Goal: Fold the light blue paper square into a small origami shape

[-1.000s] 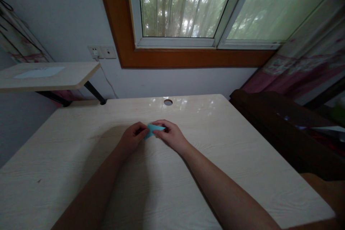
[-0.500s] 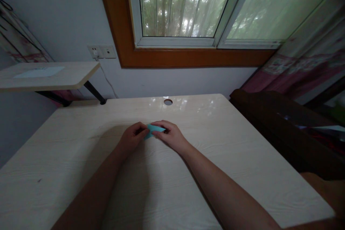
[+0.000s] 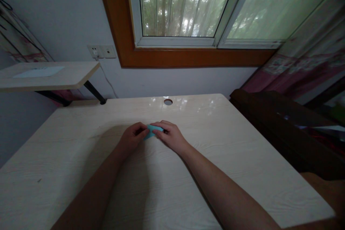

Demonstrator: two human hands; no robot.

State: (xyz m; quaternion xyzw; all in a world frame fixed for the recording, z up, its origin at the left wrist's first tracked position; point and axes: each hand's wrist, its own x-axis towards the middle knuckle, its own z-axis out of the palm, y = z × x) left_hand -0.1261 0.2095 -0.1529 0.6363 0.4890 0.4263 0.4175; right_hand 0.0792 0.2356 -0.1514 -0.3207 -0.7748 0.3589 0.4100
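A small piece of light blue paper is held between my two hands, over the far half of the pale wooden table. My left hand pinches its left end between thumb and fingers. On the other side, my right hand grips the paper with the thumb on the near face and the fingers along the far edge. The paper looks folded, but my fingers cover much of it and its exact shape is hard to make out.
At the far edge of the table is a round cable hole. A raised shelf on black legs stands at the back left, with a pale sheet on it. Dark brown furniture borders the right side, below a curtain.
The right thumb and fingers have shifted slightly on the paper, and its pointed right part now shows less. My left hand has stayed in place.
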